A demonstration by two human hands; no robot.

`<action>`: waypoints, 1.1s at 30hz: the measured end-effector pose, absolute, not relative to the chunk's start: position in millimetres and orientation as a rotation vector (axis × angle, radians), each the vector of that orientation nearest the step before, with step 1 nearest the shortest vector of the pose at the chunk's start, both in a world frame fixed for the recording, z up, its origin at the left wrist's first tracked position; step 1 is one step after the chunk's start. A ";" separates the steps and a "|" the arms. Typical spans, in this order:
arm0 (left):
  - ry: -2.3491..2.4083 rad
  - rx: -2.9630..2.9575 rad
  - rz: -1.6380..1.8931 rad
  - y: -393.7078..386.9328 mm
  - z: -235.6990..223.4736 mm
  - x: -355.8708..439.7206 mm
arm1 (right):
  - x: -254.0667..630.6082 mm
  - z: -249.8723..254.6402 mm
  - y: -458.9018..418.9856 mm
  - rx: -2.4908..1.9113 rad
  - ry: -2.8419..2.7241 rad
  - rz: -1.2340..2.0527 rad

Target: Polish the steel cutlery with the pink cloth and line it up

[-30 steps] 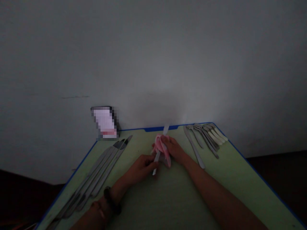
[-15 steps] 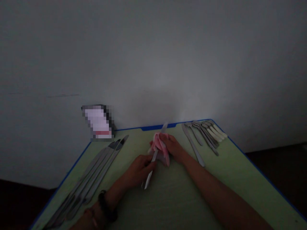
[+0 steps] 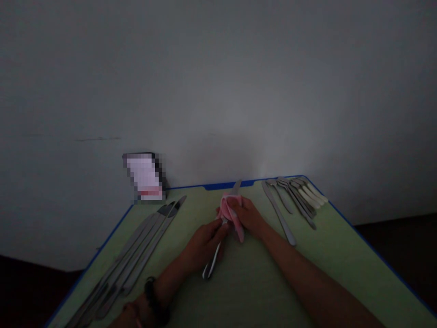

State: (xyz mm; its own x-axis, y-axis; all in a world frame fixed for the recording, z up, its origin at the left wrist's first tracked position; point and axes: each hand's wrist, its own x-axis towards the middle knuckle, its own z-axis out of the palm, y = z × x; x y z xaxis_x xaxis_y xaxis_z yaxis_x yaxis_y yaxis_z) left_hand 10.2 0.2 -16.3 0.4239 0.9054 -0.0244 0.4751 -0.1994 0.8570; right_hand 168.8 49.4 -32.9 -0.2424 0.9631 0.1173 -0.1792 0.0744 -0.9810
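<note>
A silver table knife slants over the middle of the table, its blade tip pointing at the wall and its handle end towards me. My left hand is closed round the handle. My right hand pinches a pink cloth that is folded about the blade, so part of the blade is hidden and only its tip sticks out beyond. A loose corner of the cloth hangs down beside my right fingers.
Several knives lie side by side on the left of the green table. To the right are another knife, silver spoons and white-handled cutlery. A blurred phone-like device leans on the wall behind.
My left hand has slid up the knife towards the cloth, and more of the handle shows below it. The whole view has shifted slightly.
</note>
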 end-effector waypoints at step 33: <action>1.274 2.083 0.470 -1.0 -12.8 8.3 | 164.1 -36.5 50.0 -0.888 -1.282 1.354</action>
State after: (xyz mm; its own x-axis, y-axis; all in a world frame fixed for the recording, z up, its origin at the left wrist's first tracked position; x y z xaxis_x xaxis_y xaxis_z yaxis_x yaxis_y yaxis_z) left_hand 8.3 -1.0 -12.8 0.4648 0.8849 -0.0282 0.6545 -0.3220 0.6841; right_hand 164.1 50.0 -36.5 -0.2019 0.9706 0.1311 -0.1836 0.0940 -0.9785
